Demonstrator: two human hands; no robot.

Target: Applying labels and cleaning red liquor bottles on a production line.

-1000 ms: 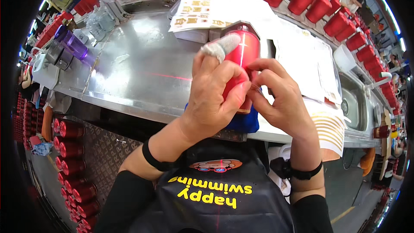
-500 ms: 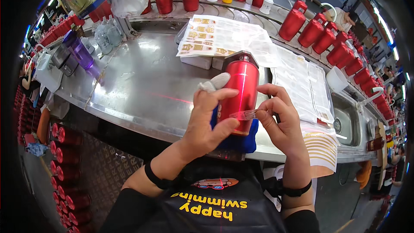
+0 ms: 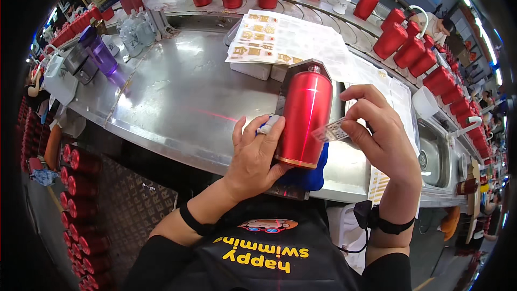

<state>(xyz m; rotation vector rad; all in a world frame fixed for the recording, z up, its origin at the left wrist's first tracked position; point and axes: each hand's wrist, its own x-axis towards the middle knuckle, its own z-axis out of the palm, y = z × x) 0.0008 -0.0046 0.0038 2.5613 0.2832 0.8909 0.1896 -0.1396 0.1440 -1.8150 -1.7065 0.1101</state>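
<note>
Glossy red cylindrical bottle with a narrow neck (image 3: 305, 118) lies between the hands, base toward the person, over a crumpled blue cloth (image 3: 316, 175). The left hand (image 3: 256, 153), partly open, braces its left side near the base, one fingertip wrapped in pale material. The right hand (image 3: 379, 134) pinches a small clear film strip with pale and dark markings (image 3: 331, 131) between thumb and forefinger, its free end overlapping the bottle's right side; contact is unclear. The step seems to be working the film at the bottle's wall, laying on or lifting off; the next move likely calls for a steady brace and a flat, gentle film edge. A dark angular support (image 3: 284, 97) borders the neck, with white gold-printed paper sheets (image 3: 301, 35) just beyond. Leftward, the shiny metal surface (image 3: 167, 108) offers wide room; rightward, sheets narrow it, and the front edge sits close.
</note>
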